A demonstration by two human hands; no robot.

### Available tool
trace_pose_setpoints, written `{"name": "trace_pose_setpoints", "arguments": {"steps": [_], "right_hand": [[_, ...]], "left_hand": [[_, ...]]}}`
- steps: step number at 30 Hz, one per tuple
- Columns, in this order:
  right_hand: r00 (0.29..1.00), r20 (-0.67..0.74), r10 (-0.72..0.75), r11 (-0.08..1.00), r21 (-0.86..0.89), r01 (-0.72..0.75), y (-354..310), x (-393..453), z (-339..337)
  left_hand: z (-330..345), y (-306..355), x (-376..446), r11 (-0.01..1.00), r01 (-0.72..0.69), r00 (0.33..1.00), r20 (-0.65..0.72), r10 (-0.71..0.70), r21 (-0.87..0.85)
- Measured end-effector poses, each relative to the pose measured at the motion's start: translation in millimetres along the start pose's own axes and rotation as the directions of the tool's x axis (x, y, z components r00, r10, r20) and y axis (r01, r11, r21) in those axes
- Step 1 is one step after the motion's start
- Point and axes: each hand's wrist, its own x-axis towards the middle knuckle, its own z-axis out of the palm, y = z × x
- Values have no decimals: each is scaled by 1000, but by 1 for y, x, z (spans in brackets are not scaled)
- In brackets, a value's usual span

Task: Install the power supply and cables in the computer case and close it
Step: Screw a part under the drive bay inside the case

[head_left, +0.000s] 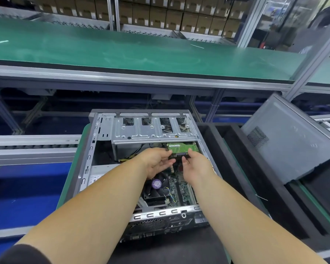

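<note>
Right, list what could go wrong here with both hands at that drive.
1. Both the left hand and the right hand work at the black connector on the drive with its green board up; a crooked push could bend the contacts.
2. The wrists hang just above the motherboard and fan; a slip could knock parts.
3. The side panel leans on the foam tray to the right; it may slide.
</note>
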Motion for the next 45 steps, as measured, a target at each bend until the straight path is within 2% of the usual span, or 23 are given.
{"name": "trace_pose_setpoints", "arguments": {"steps": [4, 9, 18, 36, 41, 45], "right_hand": [[997, 75, -15, 1000, 5, 15, 0, 4, -2], [997, 72, 15, 996, -91, -8, -2, 7, -7], [983, 182, -25, 999, -35, 32, -6, 7, -8], [967, 251, -42, 997, -52, 57, -7, 1, -10], [968, 249, -28, 994, -94, 53, -6, -3, -9], [972, 234, 28, 997, -74, -11, -6, -7, -12]], "left_hand": [[-1, 1, 3, 998, -18, 1000, 5, 19, -62], [0, 4, 5, 995, -62, 998, -7, 62, -75], [-3, 7, 3, 996, -54, 996, -77, 48, -77], [0, 9, -5, 992, -77, 997, -14, 76, -101], [-1, 8, -8, 996, -88, 994, -59, 86, -23], [-7, 7, -7, 996, -64, 984, -160, 73, 64]]}}
